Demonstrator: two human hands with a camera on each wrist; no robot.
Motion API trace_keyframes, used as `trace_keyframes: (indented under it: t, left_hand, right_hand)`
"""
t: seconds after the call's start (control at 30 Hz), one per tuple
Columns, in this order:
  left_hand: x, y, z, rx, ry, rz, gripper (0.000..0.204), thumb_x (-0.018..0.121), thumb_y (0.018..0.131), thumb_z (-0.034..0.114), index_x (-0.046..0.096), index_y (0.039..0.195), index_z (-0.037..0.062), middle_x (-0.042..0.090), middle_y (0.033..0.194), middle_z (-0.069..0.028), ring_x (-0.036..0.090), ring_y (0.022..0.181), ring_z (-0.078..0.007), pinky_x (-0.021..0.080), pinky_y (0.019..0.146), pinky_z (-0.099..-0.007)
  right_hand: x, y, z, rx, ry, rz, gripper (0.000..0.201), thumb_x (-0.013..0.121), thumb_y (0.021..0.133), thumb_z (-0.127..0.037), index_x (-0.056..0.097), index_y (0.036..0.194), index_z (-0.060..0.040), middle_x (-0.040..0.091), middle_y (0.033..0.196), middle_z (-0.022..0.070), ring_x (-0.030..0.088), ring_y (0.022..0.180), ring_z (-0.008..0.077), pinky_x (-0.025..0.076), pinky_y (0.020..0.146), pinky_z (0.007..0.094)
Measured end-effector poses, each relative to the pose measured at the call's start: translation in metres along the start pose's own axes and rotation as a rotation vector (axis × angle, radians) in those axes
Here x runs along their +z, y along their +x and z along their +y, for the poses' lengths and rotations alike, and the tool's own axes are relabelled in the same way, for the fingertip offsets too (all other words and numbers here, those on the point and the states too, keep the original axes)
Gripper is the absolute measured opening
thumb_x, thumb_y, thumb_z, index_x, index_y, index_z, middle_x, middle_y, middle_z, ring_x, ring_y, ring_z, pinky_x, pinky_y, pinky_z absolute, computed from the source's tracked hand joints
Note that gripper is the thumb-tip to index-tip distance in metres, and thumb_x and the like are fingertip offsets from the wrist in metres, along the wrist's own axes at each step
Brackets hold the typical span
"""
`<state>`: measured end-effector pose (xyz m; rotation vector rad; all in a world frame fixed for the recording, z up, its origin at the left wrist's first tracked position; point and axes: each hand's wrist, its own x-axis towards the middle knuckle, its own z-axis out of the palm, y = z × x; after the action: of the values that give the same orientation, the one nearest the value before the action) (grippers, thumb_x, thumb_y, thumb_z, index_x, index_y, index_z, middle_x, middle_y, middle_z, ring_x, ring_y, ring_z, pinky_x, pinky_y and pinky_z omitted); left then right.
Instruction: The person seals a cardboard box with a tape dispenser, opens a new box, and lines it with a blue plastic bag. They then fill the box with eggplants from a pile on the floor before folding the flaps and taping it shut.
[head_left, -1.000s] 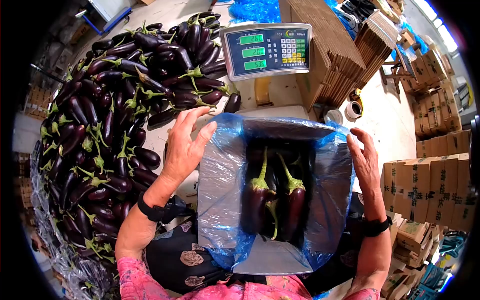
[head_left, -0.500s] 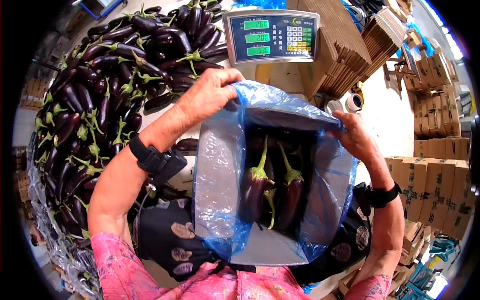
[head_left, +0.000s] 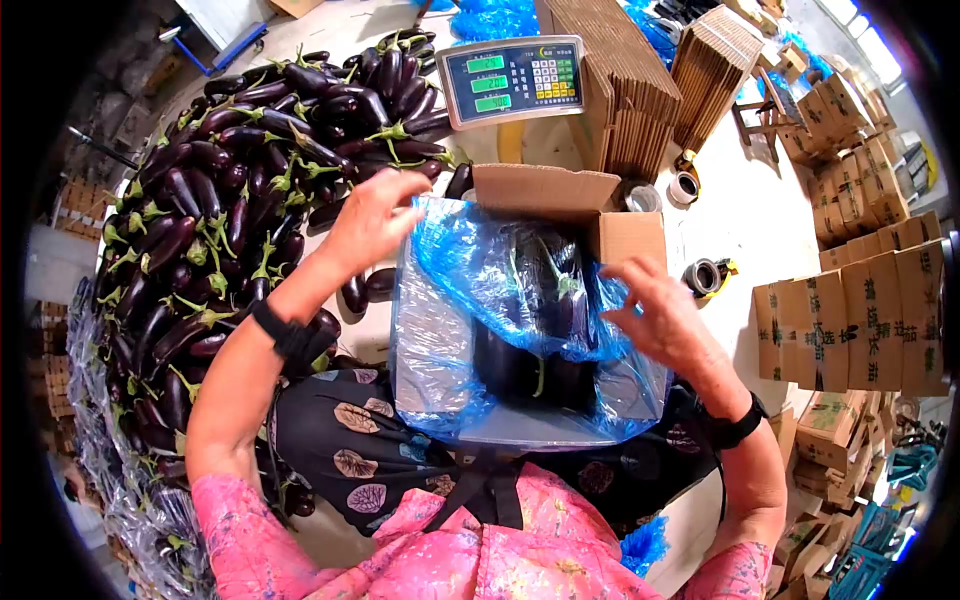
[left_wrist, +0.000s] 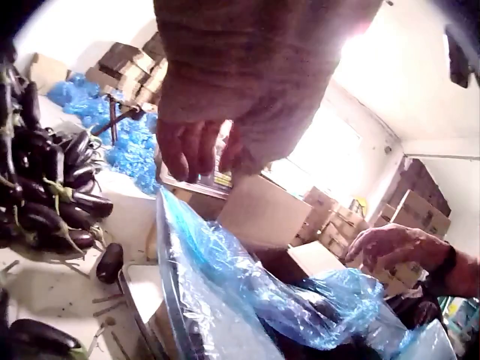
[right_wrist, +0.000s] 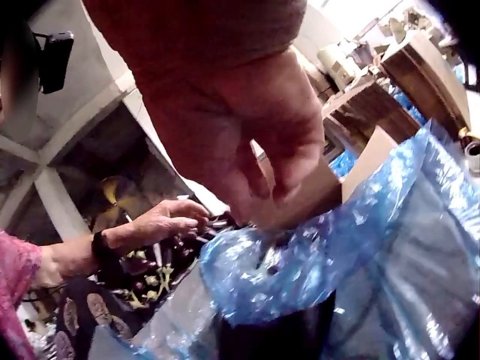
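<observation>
A cardboard box (head_left: 545, 185) lined with a blue plastic bag (head_left: 450, 240) sits at the person's lap. The bag's far side lies folded over the eggplants (head_left: 540, 375), whose near ends show below its edge. Above the box's far left corner is the left hand (head_left: 375, 225), its fingers loosely bent with nothing in them. Over the right side hovers the right hand (head_left: 655, 310), fingers relaxed and close to the plastic; the right wrist view shows its fingertips just above the crumpled bag (right_wrist: 277, 270).
A big heap of eggplants (head_left: 220, 230) covers the left. Behind the box stand a digital scale display (head_left: 515, 82) and stacked flat cardboard (head_left: 625, 90). Tape rolls (head_left: 703, 277) lie to the right, near packed cartons (head_left: 850, 330).
Both hands gripped the bag's far edge half a second ago. That side has come toward the person over the eggplants, baring the box's far flap, and both hands have let go.
</observation>
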<state>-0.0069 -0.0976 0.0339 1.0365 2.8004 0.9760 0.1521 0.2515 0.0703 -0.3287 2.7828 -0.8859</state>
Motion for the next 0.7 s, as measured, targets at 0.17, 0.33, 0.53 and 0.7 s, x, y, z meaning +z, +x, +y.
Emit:
trace_keyframes:
  t: [0.17,0.33,0.53,0.7]
  left_hand:
    - [0.033,0.028,-0.035,-0.408,-0.177,-0.084,0.057,0.076,0.078,0.030,0.061,0.126,0.0023,0.068,0.104,-0.0209,0.066,0.100,-0.0328,0.050,0.091,-0.0405]
    - [0.021,0.020,-0.037,-0.626,-0.492,-0.119,0.020,0.068,0.085,0.016,0.071,0.098,0.0025,0.065,0.077,-0.0009,0.059,0.066,-0.0100,0.048,0.058,-0.0265]
    - [-0.019,-0.001,0.005,-0.307,-0.481,-0.288,0.014,0.062,0.089,0.015,0.067,0.093,0.0025,0.064,0.076,0.0000,0.060,0.069,-0.0092,0.049,0.061,-0.0257]
    - [0.003,-0.063,0.117,0.339,-0.338,-0.927,0.020,0.065,0.085,0.010,0.065,0.104,0.0047,0.067,0.084,-0.0126,0.067,0.082,-0.0294,0.052,0.074,-0.0383]
  right_hand:
    - [0.017,-0.015,0.035,0.103,-0.430,0.035,0.049,0.084,0.068,-0.022,0.059,0.105,-0.0021,0.059,0.108,0.0185,0.062,0.102,0.0345,0.053,0.083,0.0443]
    - [0.032,-0.032,0.036,0.195,-0.376,-0.283,0.020,0.075,0.079,-0.017,0.064,0.091,-0.0047,0.066,0.080,0.0169,0.064,0.074,0.0413,0.053,0.069,0.0469]
    - [0.029,-0.029,-0.003,-0.328,0.042,-0.051,0.012,0.069,0.085,-0.015,0.065,0.081,-0.0044,0.062,0.099,0.0155,0.058,0.096,0.0391,0.049,0.083,0.0452]
    - [0.039,-0.050,-0.006,-0.147,-0.062,0.092,0.050,0.077,0.079,-0.018,0.049,0.117,-0.0006,0.058,0.110,0.0203,0.058,0.103,0.0419,0.049,0.085,0.0459]
